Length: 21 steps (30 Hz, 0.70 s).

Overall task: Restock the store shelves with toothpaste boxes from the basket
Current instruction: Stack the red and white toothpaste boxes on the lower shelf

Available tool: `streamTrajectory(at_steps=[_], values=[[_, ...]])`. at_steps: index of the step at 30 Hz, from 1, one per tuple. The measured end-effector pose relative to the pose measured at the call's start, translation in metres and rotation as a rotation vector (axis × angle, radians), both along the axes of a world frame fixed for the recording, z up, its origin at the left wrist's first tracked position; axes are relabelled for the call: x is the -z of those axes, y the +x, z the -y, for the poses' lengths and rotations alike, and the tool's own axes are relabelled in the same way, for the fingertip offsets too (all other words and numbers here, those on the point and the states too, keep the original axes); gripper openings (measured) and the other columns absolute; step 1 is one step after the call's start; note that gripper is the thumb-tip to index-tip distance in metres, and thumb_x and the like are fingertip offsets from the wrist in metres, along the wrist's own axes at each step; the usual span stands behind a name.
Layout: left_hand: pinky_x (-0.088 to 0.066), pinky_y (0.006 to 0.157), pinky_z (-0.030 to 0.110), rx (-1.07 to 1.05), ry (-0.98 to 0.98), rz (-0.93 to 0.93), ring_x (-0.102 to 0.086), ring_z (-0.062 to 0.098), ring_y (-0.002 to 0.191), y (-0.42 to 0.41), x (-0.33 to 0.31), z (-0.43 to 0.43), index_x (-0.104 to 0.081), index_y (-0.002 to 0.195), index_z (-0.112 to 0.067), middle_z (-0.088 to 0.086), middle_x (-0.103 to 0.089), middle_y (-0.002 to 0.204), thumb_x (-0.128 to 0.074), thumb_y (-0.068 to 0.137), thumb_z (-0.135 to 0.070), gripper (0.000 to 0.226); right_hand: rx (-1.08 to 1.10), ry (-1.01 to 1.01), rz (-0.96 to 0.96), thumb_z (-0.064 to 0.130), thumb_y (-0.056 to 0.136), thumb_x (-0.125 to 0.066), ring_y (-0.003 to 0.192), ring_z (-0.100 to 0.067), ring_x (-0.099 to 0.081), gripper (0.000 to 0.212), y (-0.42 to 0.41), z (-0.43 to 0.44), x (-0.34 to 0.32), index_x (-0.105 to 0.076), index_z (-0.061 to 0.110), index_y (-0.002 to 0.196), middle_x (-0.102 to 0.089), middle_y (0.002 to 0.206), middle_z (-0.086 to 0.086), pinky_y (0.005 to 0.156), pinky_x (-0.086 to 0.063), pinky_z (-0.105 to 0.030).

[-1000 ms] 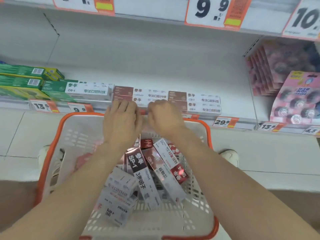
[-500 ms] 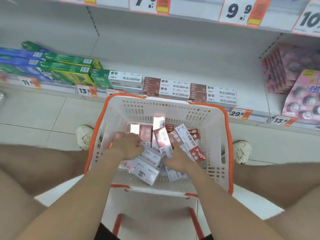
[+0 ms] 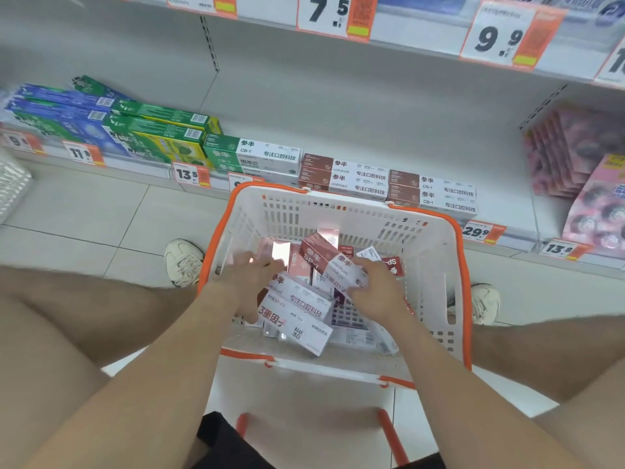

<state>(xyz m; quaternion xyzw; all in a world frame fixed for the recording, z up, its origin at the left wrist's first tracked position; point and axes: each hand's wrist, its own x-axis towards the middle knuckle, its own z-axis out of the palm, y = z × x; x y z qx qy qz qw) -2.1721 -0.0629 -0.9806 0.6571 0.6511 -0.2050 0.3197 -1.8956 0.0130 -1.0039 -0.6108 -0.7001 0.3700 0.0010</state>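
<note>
A white basket with an orange rim (image 3: 461,265) stands on the floor between my feet, in front of the bottom shelf (image 3: 372,123). Several maroon-and-white toothpaste boxes (image 3: 297,309) lie jumbled inside it. My left hand (image 3: 248,282) reaches into the pile, its blurred fingers stretched over a pink box (image 3: 280,250). My right hand (image 3: 377,292) grips the white end of a maroon-and-white box (image 3: 324,258) that lies tilted on top of the pile. Matching boxes (image 3: 348,177) are stacked two high at the shelf's front edge.
Green-and-white boxes (image 3: 253,154), green boxes (image 3: 162,130) and blue boxes (image 3: 57,106) fill the shelf's left side. Pink packs (image 3: 575,157) stand at the right. Behind the stacks the shelf is bare. Orange price tags line the edge. Another white basket (image 3: 13,184) shows at far left.
Both hands came back from the shelf edge and dropped into the basket. The view swung left and down. My right hand has taken hold of a box on top of the pile.
</note>
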Motion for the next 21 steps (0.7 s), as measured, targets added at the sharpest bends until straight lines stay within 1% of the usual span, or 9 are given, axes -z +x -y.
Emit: streamTrajectory(at_steps=[2, 5, 7, 10, 12, 15, 18, 20, 21], values=[[-0.039, 0.118, 0.055, -0.047, 0.056, 0.101, -0.035, 0.029, 0.146, -0.008, 0.004, -0.002, -0.027, 0.16, -0.037, -0.004, -0.039, 0.161, -0.093, 0.059, -0.037, 0.12, -0.038, 0.061, 0.016, 0.036, 0.083, -0.073, 0.12, -0.021, -0.059, 0.07, -0.006, -0.005, -0.002, -0.05, 0.039, 0.149, -0.061, 0.129, 0.002, 0.106, -0.047, -0.05], [-0.048, 0.109, 0.041, -0.212, 0.158, 0.283, -0.058, 0.023, 0.126, -0.008, 0.004, -0.006, -0.057, 0.142, -0.03, -0.006, -0.061, 0.138, -0.097, 0.063, -0.047, 0.09, -0.114, 0.189, -0.001, 0.029, 0.087, -0.067, 0.123, -0.025, -0.059, 0.059, -0.015, -0.007, -0.011, -0.056, 0.038, 0.145, -0.065, 0.132, 0.001, 0.104, -0.048, -0.054], [-0.046, 0.107, 0.034, -0.248, 0.219, 0.317, -0.057, 0.021, 0.126, -0.004, 0.004, -0.01, -0.067, 0.131, -0.027, -0.005, -0.062, 0.137, -0.095, 0.066, -0.051, 0.075, -0.084, 0.189, -0.064, 0.011, 0.093, -0.059, 0.116, -0.025, -0.065, 0.05, -0.018, -0.013, -0.012, -0.064, 0.033, 0.137, -0.07, 0.131, 0.001, 0.099, -0.054, -0.048], [-0.034, 0.118, 0.039, -0.206, 0.248, 0.251, -0.043, 0.024, 0.141, 0.003, 0.005, -0.012, -0.067, 0.135, -0.031, -0.004, -0.054, 0.152, -0.086, 0.074, -0.06, 0.07, -0.135, 0.117, 0.007, -0.002, 0.091, -0.058, 0.119, -0.028, -0.063, 0.065, -0.016, -0.027, -0.017, -0.053, 0.028, 0.148, -0.065, 0.134, -0.005, 0.098, -0.055, -0.042], [-0.026, 0.124, 0.046, -0.187, 0.217, 0.232, -0.034, 0.028, 0.149, 0.007, 0.004, -0.013, -0.064, 0.139, -0.035, -0.003, -0.046, 0.16, -0.077, 0.081, -0.066, 0.067, -0.232, 0.058, 0.025, 0.005, 0.09, -0.065, 0.128, -0.029, -0.056, 0.074, -0.012, -0.031, -0.016, -0.043, 0.034, 0.154, -0.056, 0.139, -0.006, 0.103, -0.052, -0.047], [-0.023, 0.124, 0.046, -0.206, 0.179, 0.238, -0.035, 0.031, 0.149, 0.006, 0.005, -0.015, -0.065, 0.14, -0.033, 0.001, -0.042, 0.162, -0.068, 0.09, -0.064, 0.059, -0.309, 0.021, 0.142, 0.027, 0.096, -0.068, 0.137, -0.03, -0.047, 0.071, -0.006, -0.031, -0.008, -0.034, 0.042, 0.156, -0.052, 0.144, -0.006, 0.111, -0.042, -0.056], [-0.024, 0.12, 0.042, -0.255, 0.21, 0.22, -0.04, 0.03, 0.138, 0.007, 0.006, -0.01, -0.065, 0.138, -0.037, 0.002, -0.04, 0.152, -0.059, 0.096, -0.065, 0.051, -0.24, 0.061, 0.29, 0.03, 0.096, -0.067, 0.134, -0.032, -0.051, 0.063, 0.005, -0.029, 0.001, -0.038, 0.037, 0.151, -0.057, 0.141, -0.003, 0.117, -0.031, -0.057], [-0.029, 0.116, 0.039, -0.268, 0.234, 0.185, -0.051, 0.024, 0.126, 0.01, 0.005, -0.005, -0.063, 0.137, -0.037, 0.0, -0.042, 0.141, -0.053, 0.099, -0.065, 0.049, -0.219, 0.064, 0.301, 0.034, 0.093, -0.07, 0.125, -0.031, -0.057, 0.058, 0.011, -0.03, 0.006, -0.044, 0.033, 0.144, -0.06, 0.133, -0.003, 0.114, -0.036, -0.054], [-0.037, 0.111, 0.038, -0.311, 0.231, 0.205, -0.057, 0.023, 0.119, 0.011, 0.005, -0.005, -0.062, 0.136, -0.033, -0.002, -0.043, 0.135, -0.053, 0.1, -0.064, 0.048, -0.214, 0.039, 0.279, 0.037, 0.09, -0.071, 0.118, -0.03, -0.06, 0.057, 0.013, -0.032, 0.007, -0.047, 0.032, 0.142, -0.063, 0.129, -0.003, 0.108, -0.043, -0.051]])
